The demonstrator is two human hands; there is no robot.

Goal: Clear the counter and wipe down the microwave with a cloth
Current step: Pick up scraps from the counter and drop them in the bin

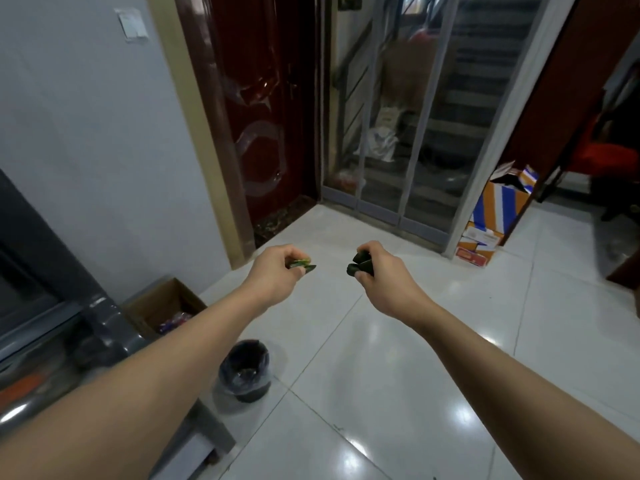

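Note:
Both my arms reach forward over the white tiled floor. My left hand (pixel 273 271) pinches small green scraps (pixel 303 265) between its fingertips. My right hand (pixel 381 275) is closed around dark green, almost black pieces (pixel 360 265) that stick out past its fingers. Below and between the arms, a small round bin (pixel 246 370) lined with a dark bag stands on the floor, with some dark waste inside. The grey counter edge (pixel 104 327) runs along the lower left. No microwave or cloth is in view.
An open cardboard box (pixel 166 306) with colourful items sits by the wall next to the counter. A dark red door (pixel 256 109) and a clear strip curtain (pixel 415 116) stand ahead. An orange, blue and white carton (pixel 495 213) rests at the right.

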